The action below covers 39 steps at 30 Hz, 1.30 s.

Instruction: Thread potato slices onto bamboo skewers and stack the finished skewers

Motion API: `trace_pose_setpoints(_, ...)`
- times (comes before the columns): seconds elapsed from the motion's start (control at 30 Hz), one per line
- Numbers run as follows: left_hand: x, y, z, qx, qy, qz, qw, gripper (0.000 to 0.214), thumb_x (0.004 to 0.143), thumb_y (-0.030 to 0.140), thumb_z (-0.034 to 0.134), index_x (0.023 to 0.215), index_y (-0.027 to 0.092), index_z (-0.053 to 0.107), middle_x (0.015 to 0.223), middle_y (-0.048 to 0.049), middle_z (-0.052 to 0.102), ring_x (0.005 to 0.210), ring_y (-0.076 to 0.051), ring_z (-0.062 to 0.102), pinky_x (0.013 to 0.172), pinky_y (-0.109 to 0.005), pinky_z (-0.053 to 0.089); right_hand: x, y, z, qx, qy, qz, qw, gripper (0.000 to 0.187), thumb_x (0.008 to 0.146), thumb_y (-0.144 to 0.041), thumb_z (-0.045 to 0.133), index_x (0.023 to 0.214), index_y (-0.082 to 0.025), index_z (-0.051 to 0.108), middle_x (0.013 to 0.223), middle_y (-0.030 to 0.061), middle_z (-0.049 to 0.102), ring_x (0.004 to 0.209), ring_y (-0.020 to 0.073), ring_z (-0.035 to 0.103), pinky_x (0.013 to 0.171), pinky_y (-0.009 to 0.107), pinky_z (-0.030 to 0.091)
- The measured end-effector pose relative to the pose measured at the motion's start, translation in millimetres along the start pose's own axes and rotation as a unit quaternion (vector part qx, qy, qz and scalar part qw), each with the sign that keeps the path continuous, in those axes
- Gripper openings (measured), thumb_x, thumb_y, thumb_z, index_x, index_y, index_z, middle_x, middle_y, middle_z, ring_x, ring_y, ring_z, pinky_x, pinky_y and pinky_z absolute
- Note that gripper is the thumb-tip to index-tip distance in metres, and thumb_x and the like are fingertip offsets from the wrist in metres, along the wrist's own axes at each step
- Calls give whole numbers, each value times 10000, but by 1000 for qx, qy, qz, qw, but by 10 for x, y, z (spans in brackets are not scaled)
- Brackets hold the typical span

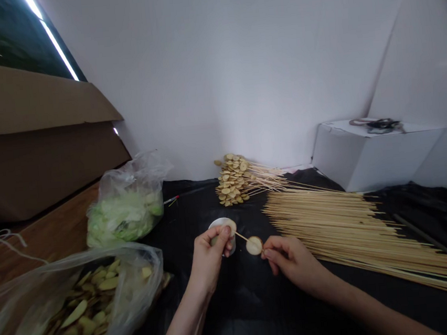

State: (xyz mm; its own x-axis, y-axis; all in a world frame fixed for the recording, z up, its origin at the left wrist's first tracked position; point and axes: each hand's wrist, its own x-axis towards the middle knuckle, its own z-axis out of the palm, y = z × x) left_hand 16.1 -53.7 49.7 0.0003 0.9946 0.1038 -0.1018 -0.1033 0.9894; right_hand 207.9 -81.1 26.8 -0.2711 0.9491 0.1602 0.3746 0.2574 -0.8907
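Observation:
In front of me, my left hand (212, 245) is closed, its thumb and fingers pinching a pale potato slice (232, 223). A thin wooden skewer (241, 236) runs from that slice through a second, brown-edged potato slice (254, 245). My right hand (285, 256) grips the skewer just beyond the second slice, with fingers pinched together. Partly hidden behind my left hand is a white cup (218, 223). Farther back lies a pile of skewered slices (232, 180), their bare sticks pointing right.
Many bare skewers (344, 229) spread across the black sheet (239, 329) at right. On the left stand an open plastic bag of potato slices (89, 307) and a bag of green vegetable (127, 208). A white box (372, 156) and cardboard box (41, 158) flank the wall.

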Motion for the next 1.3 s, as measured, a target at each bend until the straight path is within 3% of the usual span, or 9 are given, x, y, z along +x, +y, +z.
trace_pose_setpoints(0.4,-6,-38,22,10,-2,-5,1000,318,700,429,734,662,116,692,515,0,543,460,-71,428,433,-189,311,-5,37,58,22,5,8,1000,214,869,-254,462,689,-196,562,506,-37,536,500,119,484,544,228,361)
trace_pose_setpoints(0.57,-20,-15,37,24,11,-3,1000,338,677,448,747,651,114,699,508,-9,548,453,-83,433,428,-198,310,-21,29,47,-51,55,-60,995,242,874,-278,449,662,-201,535,563,-21,528,550,121,483,559,233,340)
trace_pose_setpoints(0.63,-19,-22,38,25,6,-5,1000,339,687,451,738,648,117,697,507,-8,546,451,-83,433,427,-197,309,-8,25,26,-7,15,-23,1000,233,873,-307,445,692,-201,545,542,-29,521,504,112,449,526,228,325)
trace_pose_setpoints(0.7,-13,-36,33,24,-6,-7,1000,332,697,448,732,645,122,695,511,-6,544,452,-81,435,426,-195,307,8,23,9,70,-69,54,994,228,873,-341,433,756,-196,564,499,-50,500,421,99,373,463,218,286)
trace_pose_setpoints(0.77,-8,-52,29,25,-12,-8,1000,328,700,445,729,641,124,693,512,-4,541,453,-79,434,426,-193,305,11,23,6,83,-89,75,990,229,871,-347,432,773,-191,568,494,-52,497,410,96,356,450,216,273)
trace_pose_setpoints(0.9,-12,-69,40,38,-9,-6,999,332,712,449,717,651,124,696,500,-1,537,446,-78,427,428,-196,295,-26,27,37,-66,56,-79,993,233,886,-283,434,708,-194,553,611,-4,549,572,126,486,579,245,342)
trace_pose_setpoints(0.97,-27,-70,59,41,-10,-6,999,331,722,449,708,657,125,693,506,3,537,452,-77,427,434,-197,295,-35,30,50,-85,75,-104,988,229,894,-276,430,720,-198,556,636,1,556,593,131,497,598,253,348)
trace_pose_setpoints(1.13,-71,-67,118,33,-52,-20,998,336,732,449,698,628,131,673,525,6,532,467,-80,424,447,-204,302,8,13,32,85,-65,54,993,208,883,-317,438,770,-195,562,490,-54,510,402,96,353,445,222,273)
trace_pose_setpoints(1.3,-69,-87,124,37,-52,-24,998,333,723,444,710,630,127,672,534,6,537,475,-78,426,453,-201,307,26,-17,12,68,-22,14,997,191,864,-275,480,729,-178,573,500,-42,536,488,104,440,521,224,322)
